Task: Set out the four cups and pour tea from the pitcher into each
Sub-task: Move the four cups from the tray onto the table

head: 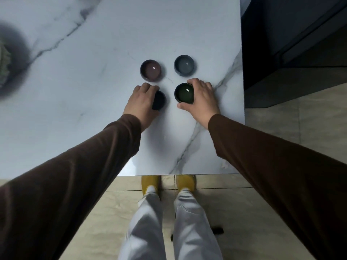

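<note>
Four small round cups stand in a square on the white marble table (93, 91). At the back are a purple cup (150, 70) on the left and a grey-blue cup (184, 64) on the right. My left hand (139, 103) wraps around the dark cup (159, 100) at the front left and covers most of it. My right hand (201, 101) grips the side of the green cup (184, 92) at the front right. All the cups rest on the table. No pitcher is in view.
A dark blurred round object (9, 64) sits at the table's far left. The table's right edge (242, 91) lies just beyond my right hand, with dark furniture (293, 44) past it. The front edge is near my legs and yellow shoes (150, 182).
</note>
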The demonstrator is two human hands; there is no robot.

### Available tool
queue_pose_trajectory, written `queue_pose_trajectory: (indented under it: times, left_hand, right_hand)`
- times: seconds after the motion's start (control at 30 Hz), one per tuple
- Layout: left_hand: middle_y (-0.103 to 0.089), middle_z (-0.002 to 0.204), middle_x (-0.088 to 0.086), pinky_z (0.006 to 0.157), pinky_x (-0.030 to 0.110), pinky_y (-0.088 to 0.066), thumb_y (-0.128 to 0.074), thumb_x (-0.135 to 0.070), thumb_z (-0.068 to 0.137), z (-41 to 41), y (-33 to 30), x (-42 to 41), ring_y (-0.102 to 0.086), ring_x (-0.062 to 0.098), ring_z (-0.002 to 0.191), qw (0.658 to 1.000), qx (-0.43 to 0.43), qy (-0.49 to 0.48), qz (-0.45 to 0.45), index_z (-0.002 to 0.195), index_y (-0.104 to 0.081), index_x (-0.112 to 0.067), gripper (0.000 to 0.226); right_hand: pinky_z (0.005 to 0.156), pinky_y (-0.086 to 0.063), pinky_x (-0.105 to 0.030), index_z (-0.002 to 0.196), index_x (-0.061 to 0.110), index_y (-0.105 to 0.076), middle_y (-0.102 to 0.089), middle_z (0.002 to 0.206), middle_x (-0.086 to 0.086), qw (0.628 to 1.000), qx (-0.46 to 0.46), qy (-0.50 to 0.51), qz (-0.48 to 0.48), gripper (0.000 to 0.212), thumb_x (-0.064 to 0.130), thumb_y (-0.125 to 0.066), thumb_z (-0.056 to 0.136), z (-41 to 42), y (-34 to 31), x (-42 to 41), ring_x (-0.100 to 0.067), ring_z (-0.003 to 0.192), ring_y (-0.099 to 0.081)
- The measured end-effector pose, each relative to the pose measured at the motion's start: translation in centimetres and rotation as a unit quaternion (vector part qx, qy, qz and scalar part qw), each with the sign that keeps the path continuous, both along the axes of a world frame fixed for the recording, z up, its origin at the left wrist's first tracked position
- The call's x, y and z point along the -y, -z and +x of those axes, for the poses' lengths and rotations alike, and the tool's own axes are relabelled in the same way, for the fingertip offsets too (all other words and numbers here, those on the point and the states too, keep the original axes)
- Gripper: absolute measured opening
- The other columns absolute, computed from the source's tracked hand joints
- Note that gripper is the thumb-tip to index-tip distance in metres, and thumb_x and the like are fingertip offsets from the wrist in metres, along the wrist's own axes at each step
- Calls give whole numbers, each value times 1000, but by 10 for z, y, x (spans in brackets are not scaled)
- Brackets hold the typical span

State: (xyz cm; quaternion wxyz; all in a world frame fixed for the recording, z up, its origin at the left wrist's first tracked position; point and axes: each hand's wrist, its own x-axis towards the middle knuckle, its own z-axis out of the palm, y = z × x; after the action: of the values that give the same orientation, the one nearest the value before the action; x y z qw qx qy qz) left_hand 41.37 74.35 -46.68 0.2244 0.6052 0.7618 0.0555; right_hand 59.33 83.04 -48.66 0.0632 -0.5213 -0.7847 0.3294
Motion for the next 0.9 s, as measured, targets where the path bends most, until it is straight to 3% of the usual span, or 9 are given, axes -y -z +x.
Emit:
queue_pose_trajectory:
  times: [0.2,0.4,0.6,0.9]
  left_hand:
    - [-43,137,14,99,41,-40,-71,-16,73,-1,-6,9,-42,36,117,1000,9,3,4,143,-35,-10,80]
    - [-45,139,13,101,43,-39,-76,-30,74,-40,-33,47,-42,36,122,999,-34,-25,31,140,-40,-10,78]
    - [-53,132,9,95,44,-42,-71,-37,78,-111,-66,99,-45,34,120,995,-67,-61,35,134,-47,-11,66]
    - [-52,132,7,93,42,-40,-68,-38,80,-246,-95,177,-44,32,120,995,-54,-79,38,134,-48,-15,62]
  right_hand:
    - [103,-35,-32,136,15,-45,-54,129,-5,998,48,-31,11,78,42,-80,73,0,-12,0,-26,122,-41]
    - [100,-38,-36,133,19,-48,-53,132,-1,992,61,-54,97,64,46,-72,80,-24,-58,4,-26,122,-42]
    - [101,-37,-39,129,15,-51,-53,127,-5,981,56,-128,133,48,35,-65,87,-98,-101,39,-28,121,-43]
    - [101,-35,-36,136,18,-48,-51,134,-2,983,62,-145,90,50,34,-61,89,-244,-121,143,-25,124,-41]
